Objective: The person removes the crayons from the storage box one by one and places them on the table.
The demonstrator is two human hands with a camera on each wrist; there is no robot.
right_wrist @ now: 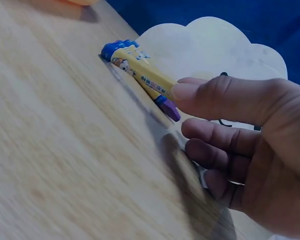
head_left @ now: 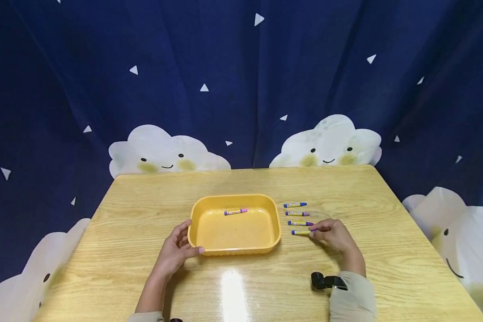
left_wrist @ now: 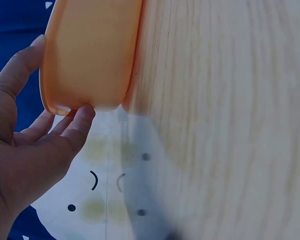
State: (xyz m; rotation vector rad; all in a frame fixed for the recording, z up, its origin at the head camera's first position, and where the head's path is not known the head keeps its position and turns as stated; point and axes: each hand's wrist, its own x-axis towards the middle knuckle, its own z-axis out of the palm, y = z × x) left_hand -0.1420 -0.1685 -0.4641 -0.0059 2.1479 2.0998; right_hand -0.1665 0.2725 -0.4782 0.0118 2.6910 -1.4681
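A yellow plastic tray (head_left: 241, 251) sits on the table with a pink-tipped crayon (head_left: 235, 212) lying inside. My left hand (head_left: 176, 249) grips the tray's near left corner, the thumb over the rim and the fingers against the outer wall. To the right of the tray, my right hand (head_left: 335, 236) pinches the tip end of the nearest crayon (right_wrist: 145, 72), which has a yellow wrapper and a blue end; its tip is hidden by the fingers. Beyond it lie a purple-tipped crayon (head_left: 300, 223), a mauve-tipped crayon (head_left: 297, 213) and a blue-tipped crayon (head_left: 295, 205), in a column.
The light wooden table (head_left: 394, 250) ends at a dark blue curtain (head_left: 241, 80) with white triangles and smiling clouds. A black wrist device (head_left: 326, 281) is on the right forearm. Light glares off the table in front of the tray.
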